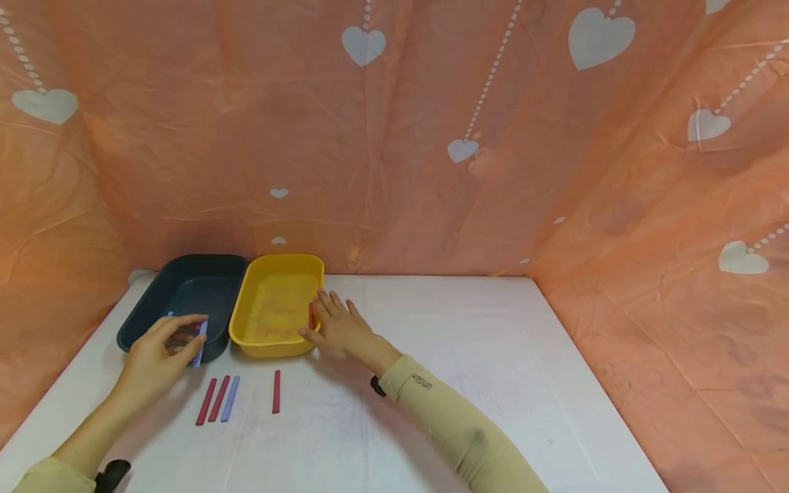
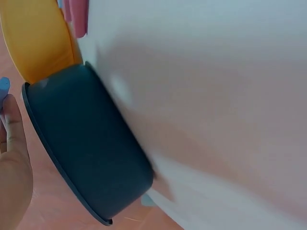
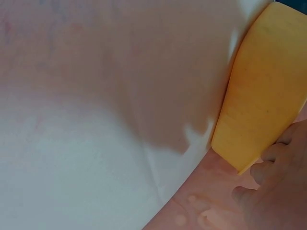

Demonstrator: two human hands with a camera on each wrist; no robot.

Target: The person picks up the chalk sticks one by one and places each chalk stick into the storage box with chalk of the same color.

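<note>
Between thumb and fingertips, my left hand point(image 1: 157, 349) pinches a blue chalk stick point(image 1: 201, 342) over the near right part of the dark blue tray point(image 1: 138, 305). The left wrist view shows that blue stick's end point(image 2: 4, 85) above the dark tray's rim. Behind the left hand, a small blue tip point(image 1: 170, 313) shows in the dark tray. My right hand point(image 1: 345, 331) has its fingers extended over the right rim of the yellow tray point(image 1: 277, 350). A red chalk stick point(image 1: 311, 315) stands by the tray's right wall, between that thumb and the fingers.
On the white table point(image 1: 468, 383) in front of the trays lie two red sticks point(image 1: 212, 400) side by side, a blue stick point(image 1: 231, 398) beside them, and a single red stick point(image 1: 276, 392) farther right. An orange curtain point(image 1: 401, 205) with hearts hangs behind the table.
</note>
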